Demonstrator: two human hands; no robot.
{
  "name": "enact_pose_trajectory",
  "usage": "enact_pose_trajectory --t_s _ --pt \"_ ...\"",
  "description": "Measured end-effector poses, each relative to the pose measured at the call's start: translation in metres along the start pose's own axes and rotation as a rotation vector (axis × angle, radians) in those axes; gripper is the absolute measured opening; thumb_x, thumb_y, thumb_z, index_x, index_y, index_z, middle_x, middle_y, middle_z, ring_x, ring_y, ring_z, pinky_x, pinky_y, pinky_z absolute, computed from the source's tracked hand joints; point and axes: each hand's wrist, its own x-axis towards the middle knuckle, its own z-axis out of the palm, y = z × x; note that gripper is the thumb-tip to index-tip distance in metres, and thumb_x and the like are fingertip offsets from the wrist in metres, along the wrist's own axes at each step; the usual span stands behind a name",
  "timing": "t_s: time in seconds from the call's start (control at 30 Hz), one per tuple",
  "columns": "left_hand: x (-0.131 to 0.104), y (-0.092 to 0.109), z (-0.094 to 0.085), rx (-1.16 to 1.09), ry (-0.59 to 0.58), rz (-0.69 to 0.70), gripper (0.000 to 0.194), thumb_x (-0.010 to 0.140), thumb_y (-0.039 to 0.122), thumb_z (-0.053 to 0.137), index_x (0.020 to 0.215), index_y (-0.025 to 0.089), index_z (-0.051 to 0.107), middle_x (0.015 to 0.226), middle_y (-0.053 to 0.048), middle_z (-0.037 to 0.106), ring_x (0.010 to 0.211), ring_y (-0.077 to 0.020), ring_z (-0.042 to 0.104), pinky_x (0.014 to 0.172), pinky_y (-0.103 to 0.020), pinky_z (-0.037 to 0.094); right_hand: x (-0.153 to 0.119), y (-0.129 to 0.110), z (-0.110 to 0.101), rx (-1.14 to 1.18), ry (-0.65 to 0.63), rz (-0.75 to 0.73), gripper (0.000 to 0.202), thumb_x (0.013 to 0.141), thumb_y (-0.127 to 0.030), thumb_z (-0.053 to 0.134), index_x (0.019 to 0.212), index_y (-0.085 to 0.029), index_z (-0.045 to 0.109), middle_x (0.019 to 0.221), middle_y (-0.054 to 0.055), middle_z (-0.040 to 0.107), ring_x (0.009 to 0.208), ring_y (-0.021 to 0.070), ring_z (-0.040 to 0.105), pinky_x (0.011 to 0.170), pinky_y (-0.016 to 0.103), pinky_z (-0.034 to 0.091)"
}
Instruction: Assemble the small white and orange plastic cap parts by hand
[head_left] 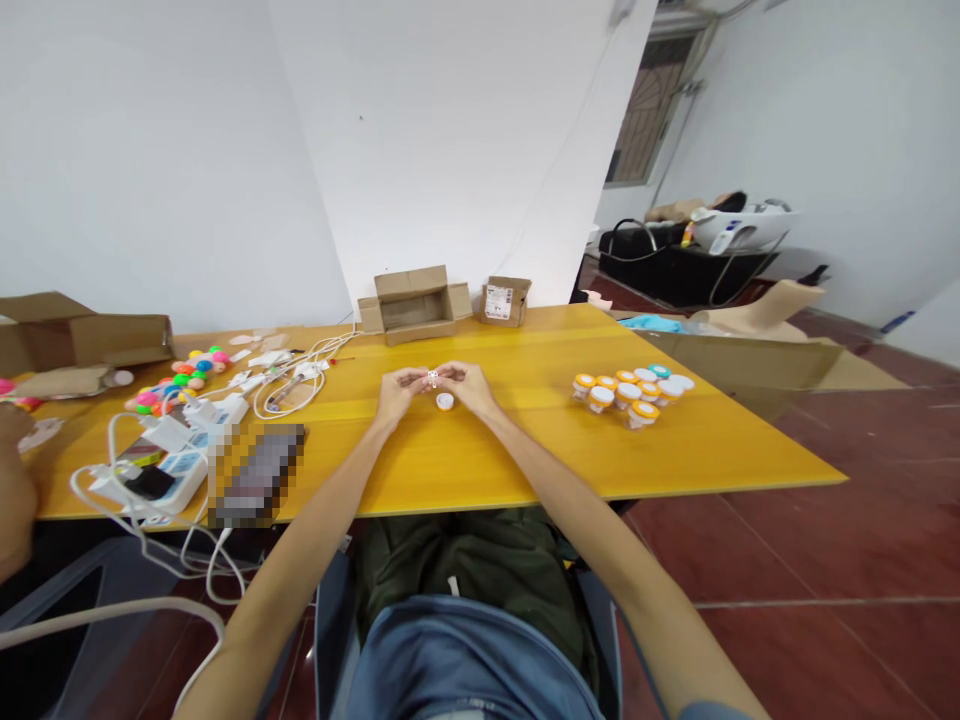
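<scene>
Both of my hands meet over the middle of the table, closed on one small white piece (433,378) with dark spots, too small to name surely. My left hand (403,390) pinches it from the left, and my right hand (463,385) grips its other side with the fingertips. Just below the fingers, a small round container with a white and orange lid (445,401) rests on the yellow table (450,465). Off to the right stands a cluster of small clear jars (628,390) with orange, white and teal lids.
An open cardboard box (416,305) and a smaller carton (505,302) stand against the wall. To the left lie a power strip (202,450) with white cables, a blurred-out phone (259,475) and colourful balls (184,378). Another person's arm (11,490) shows at the left edge.
</scene>
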Motion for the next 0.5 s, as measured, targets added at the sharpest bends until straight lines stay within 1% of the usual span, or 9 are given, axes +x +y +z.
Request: enact_pose_trajectory --t_s 0.07,0.13,0.3,0.4,0.5 --pt "0.0000 0.0003 0.0003 0.009 0.003 0.003 0.030 0.057 0.038 0.088 0.075 0.017 0.077 0.081 -0.007 0.078 0.071 -0.0200 0.071 0.076 -0.038 0.059 0.0001 -0.0004 0.0003 0.015 -0.008 -0.001 0.023 0.056 -0.035 0.084 0.070 -0.021 0.072 0.072 0.002 0.075 0.070 0.0186 0.069 0.071 0.031 0.057" --pt "0.0000 0.0003 0.0007 0.015 0.004 0.007 0.030 0.057 0.039 0.088 0.074 0.017 0.076 0.080 -0.007 0.078 0.070 -0.0197 0.070 0.076 -0.037 0.059 -0.0001 -0.0002 0.0006 0.019 -0.015 -0.002 0.022 0.058 -0.036 0.082 0.070 -0.021 0.072 0.072 0.002 0.075 0.069 0.0179 0.069 0.069 0.030 0.056" --pt "0.0008 0.0002 0.0017 0.070 -0.038 0.047 0.028 0.060 0.040 0.085 0.073 0.017 0.075 0.080 -0.007 0.078 0.076 -0.0221 0.071 0.078 -0.038 0.058 -0.0019 -0.0014 0.0017 -0.011 -0.012 -0.004 0.022 0.062 -0.040 0.079 0.069 -0.021 0.071 0.068 0.002 0.073 0.064 0.0176 0.067 0.061 0.029 0.054" --pt "0.0030 0.0013 -0.0006 0.176 -0.042 0.102 0.021 0.068 0.037 0.079 0.074 0.018 0.076 0.083 -0.007 0.078 0.081 -0.0230 0.072 0.081 -0.037 0.057 -0.0020 -0.0026 0.0022 -0.021 0.013 -0.009 0.023 0.061 -0.041 0.078 0.067 -0.021 0.070 0.066 0.001 0.071 0.062 0.0171 0.065 0.058 0.029 0.053" --pt "0.0052 0.0022 -0.0072 0.381 -0.004 0.158 0.014 0.077 0.032 0.069 0.080 0.020 0.076 0.089 -0.006 0.078 0.087 -0.0228 0.071 0.083 -0.036 0.056 -0.0003 -0.0009 0.0007 -0.023 0.067 0.000 0.022 0.062 -0.041 0.078 0.066 -0.021 0.068 0.066 0.001 0.070 0.062 0.0170 0.064 0.059 0.029 0.053"
